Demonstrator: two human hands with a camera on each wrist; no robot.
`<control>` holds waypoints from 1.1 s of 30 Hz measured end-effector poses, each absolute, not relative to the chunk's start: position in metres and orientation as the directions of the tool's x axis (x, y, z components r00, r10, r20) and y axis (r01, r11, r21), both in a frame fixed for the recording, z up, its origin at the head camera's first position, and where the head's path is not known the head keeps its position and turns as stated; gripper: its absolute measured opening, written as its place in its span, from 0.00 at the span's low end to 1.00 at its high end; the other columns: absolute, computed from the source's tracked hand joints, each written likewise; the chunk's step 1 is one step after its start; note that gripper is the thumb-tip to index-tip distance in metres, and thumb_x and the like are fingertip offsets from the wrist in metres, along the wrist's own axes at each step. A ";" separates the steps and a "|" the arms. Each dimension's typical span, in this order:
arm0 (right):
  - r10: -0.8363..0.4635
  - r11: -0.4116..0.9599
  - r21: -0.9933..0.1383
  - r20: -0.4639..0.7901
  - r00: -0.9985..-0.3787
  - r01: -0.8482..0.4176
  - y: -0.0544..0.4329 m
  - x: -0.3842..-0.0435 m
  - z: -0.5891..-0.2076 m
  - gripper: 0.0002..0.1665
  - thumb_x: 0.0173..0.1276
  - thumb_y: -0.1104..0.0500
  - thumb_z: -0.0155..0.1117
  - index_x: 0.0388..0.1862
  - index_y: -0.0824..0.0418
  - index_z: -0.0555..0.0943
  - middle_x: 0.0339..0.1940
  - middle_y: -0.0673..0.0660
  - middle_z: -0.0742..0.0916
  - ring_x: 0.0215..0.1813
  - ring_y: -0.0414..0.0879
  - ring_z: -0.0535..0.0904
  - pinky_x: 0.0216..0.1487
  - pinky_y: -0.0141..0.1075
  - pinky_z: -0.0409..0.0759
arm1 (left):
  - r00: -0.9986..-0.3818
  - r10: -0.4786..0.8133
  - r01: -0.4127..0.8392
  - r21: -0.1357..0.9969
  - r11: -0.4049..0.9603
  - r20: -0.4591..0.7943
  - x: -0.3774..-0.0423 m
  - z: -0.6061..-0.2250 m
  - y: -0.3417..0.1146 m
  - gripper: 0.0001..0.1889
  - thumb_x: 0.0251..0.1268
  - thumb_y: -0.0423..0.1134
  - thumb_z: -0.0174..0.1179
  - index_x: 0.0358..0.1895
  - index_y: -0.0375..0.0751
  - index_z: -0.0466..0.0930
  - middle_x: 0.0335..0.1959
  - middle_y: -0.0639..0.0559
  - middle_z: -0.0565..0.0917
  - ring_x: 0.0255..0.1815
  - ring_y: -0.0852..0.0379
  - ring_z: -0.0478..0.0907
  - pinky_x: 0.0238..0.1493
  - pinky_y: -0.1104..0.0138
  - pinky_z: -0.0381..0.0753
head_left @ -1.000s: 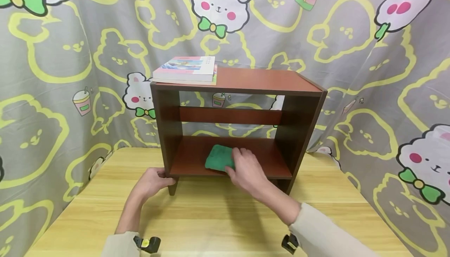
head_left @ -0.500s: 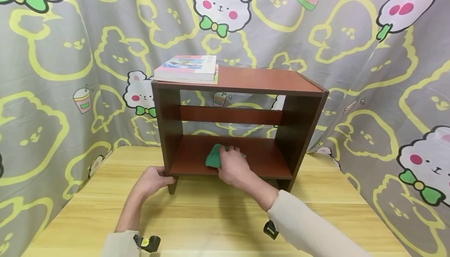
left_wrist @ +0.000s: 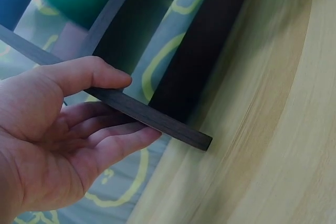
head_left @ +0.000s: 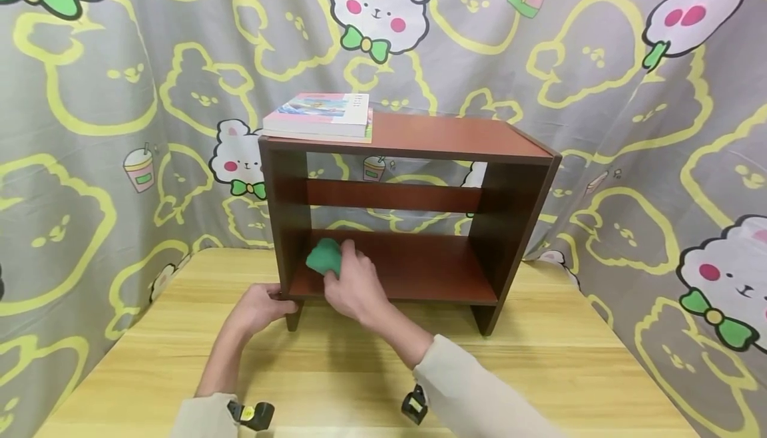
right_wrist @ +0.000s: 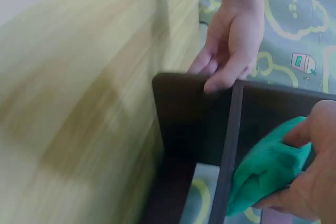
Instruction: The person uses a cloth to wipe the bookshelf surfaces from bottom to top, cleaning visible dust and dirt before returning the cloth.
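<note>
A small brown wooden bookshelf (head_left: 513,225) stands on the table. My left hand (head_left: 256,310) holds the lower front edge of its left side panel, thumb on the inner face and fingers outside, as the left wrist view shows. In my right hand (head_left: 358,286) is a green cloth (head_left: 324,257), bunched between thumb and fingers over the left part of the lower board (head_left: 425,265). Close up in the right wrist view, the cloth (right_wrist: 270,163) is folded and crumpled. Whether it touches the board all along its underside cannot be told.
Two stacked books (head_left: 320,117) lie on the left of the bookshelf's top board (head_left: 446,133). The back is open above and below a crossbar (head_left: 392,196). A light wood table (head_left: 335,385) carries everything, with a patterned curtain (head_left: 198,118) behind and at both sides.
My right hand has swept the cloth leftward across the lower board, from its middle towards the left side panel, and the cloth is more bunched. My left hand has stayed on the panel.
</note>
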State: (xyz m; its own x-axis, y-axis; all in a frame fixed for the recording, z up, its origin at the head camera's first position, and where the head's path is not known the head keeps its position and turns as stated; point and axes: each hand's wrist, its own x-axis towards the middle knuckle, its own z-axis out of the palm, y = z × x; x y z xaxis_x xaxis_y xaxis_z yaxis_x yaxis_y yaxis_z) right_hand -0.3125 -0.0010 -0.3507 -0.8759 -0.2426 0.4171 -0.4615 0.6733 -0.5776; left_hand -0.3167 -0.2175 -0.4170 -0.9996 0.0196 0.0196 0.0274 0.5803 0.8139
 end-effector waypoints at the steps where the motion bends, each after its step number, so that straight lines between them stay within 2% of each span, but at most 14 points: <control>1: -0.221 0.640 -0.621 0.416 -0.882 -0.453 -0.007 -0.313 -0.352 0.21 0.67 0.58 0.58 0.56 0.66 0.71 0.38 0.59 0.82 0.38 0.51 0.82 0.37 0.41 0.81 | -1.000 0.018 0.028 0.815 0.578 0.021 -0.317 -0.417 -0.217 0.20 0.55 0.39 0.68 0.52 0.35 0.87 0.45 0.42 0.90 0.46 0.50 0.85 0.43 0.60 0.82; 5: -0.125 0.470 -0.785 0.393 -0.911 -0.404 -0.027 -0.315 -0.359 0.19 0.72 0.55 0.59 0.56 0.63 0.70 0.39 0.59 0.83 0.37 0.48 0.82 0.36 0.39 0.81 | -1.000 0.009 0.023 0.825 0.565 0.022 -0.317 -0.419 -0.215 0.19 0.55 0.37 0.68 0.51 0.35 0.87 0.45 0.42 0.90 0.46 0.50 0.85 0.43 0.61 0.82; 10: -0.030 0.358 -0.866 0.364 -0.931 -0.350 -0.041 -0.315 -0.369 0.20 0.76 0.52 0.59 0.59 0.60 0.69 0.43 0.60 0.86 0.42 0.49 0.85 0.41 0.41 0.83 | -1.000 0.014 0.020 0.847 0.531 0.014 -0.319 -0.420 -0.210 0.22 0.55 0.36 0.67 0.55 0.34 0.86 0.50 0.40 0.88 0.51 0.47 0.85 0.49 0.57 0.84; 16: -0.063 0.423 -0.846 0.331 -0.942 -0.326 -0.044 -0.311 -0.361 0.26 0.71 0.51 0.67 0.61 0.60 0.69 0.45 0.61 0.88 0.47 0.53 0.86 0.45 0.42 0.84 | -0.999 0.030 0.032 0.853 0.521 0.019 -0.319 -0.417 -0.209 0.22 0.57 0.38 0.69 0.55 0.31 0.85 0.48 0.38 0.89 0.50 0.45 0.86 0.50 0.54 0.85; 20: -0.113 0.478 -0.816 0.309 -0.944 -0.324 -0.043 -0.308 -0.351 0.35 0.65 0.54 0.71 0.68 0.60 0.68 0.49 0.61 0.88 0.51 0.56 0.85 0.48 0.45 0.83 | -0.999 0.027 0.032 0.848 0.529 0.021 -0.318 -0.415 -0.211 0.22 0.58 0.38 0.70 0.55 0.30 0.84 0.47 0.38 0.89 0.48 0.46 0.86 0.49 0.54 0.85; 23: -0.125 0.467 -0.811 0.336 -0.934 -0.354 -0.047 -0.305 -0.354 0.40 0.66 0.58 0.69 0.75 0.57 0.65 0.52 0.61 0.88 0.53 0.57 0.85 0.50 0.45 0.83 | -1.000 0.024 0.026 0.855 0.518 0.016 -0.317 -0.416 -0.212 0.23 0.57 0.36 0.70 0.56 0.28 0.83 0.48 0.36 0.88 0.50 0.45 0.86 0.49 0.56 0.85; 27: -0.085 0.434 -0.794 0.434 -0.897 -0.425 -0.061 -0.296 -0.369 0.44 0.69 0.63 0.62 0.81 0.55 0.57 0.51 0.63 0.89 0.52 0.57 0.87 0.49 0.46 0.84 | -0.999 0.032 0.035 0.858 0.513 0.022 -0.317 -0.416 -0.212 0.23 0.58 0.35 0.67 0.57 0.28 0.83 0.51 0.35 0.87 0.53 0.44 0.84 0.51 0.56 0.84; 30: -0.041 0.420 -0.791 0.473 -0.880 -0.445 -0.070 -0.290 -0.376 0.45 0.71 0.64 0.59 0.83 0.54 0.53 0.54 0.63 0.88 0.54 0.58 0.86 0.52 0.48 0.84 | -0.999 0.031 0.047 0.838 0.544 0.036 -0.316 -0.415 -0.214 0.19 0.60 0.36 0.65 0.54 0.32 0.85 0.48 0.39 0.89 0.50 0.48 0.83 0.50 0.56 0.83; 33: -0.005 0.392 -0.812 0.468 -0.884 -0.432 -0.074 -0.288 -0.376 0.44 0.71 0.63 0.58 0.83 0.52 0.54 0.57 0.62 0.87 0.57 0.58 0.85 0.56 0.49 0.83 | -0.998 0.019 0.055 0.818 0.573 0.054 -0.315 -0.415 -0.214 0.15 0.59 0.37 0.64 0.49 0.36 0.89 0.43 0.44 0.90 0.45 0.51 0.81 0.47 0.58 0.81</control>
